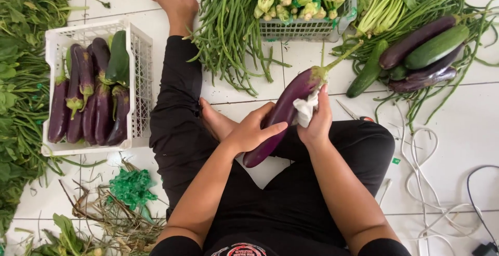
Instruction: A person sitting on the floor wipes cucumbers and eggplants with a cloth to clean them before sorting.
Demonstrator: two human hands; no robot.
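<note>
Above the person's lap, both hands are closed on a long purple eggplant (283, 111) that slants from near left to far right. The left hand (250, 130) grips its lower half, fingers wrapped over the top. The right hand (316, 121) presses a white cloth (305, 107) against the upper part, just below the green stem. To the left on the tiled floor (468, 136), a white crate (139, 79) holds more eggplants. Farther off lie long beans (231, 32) and, at right, a pile of eggplants and cucumbers (423, 56).
</note>
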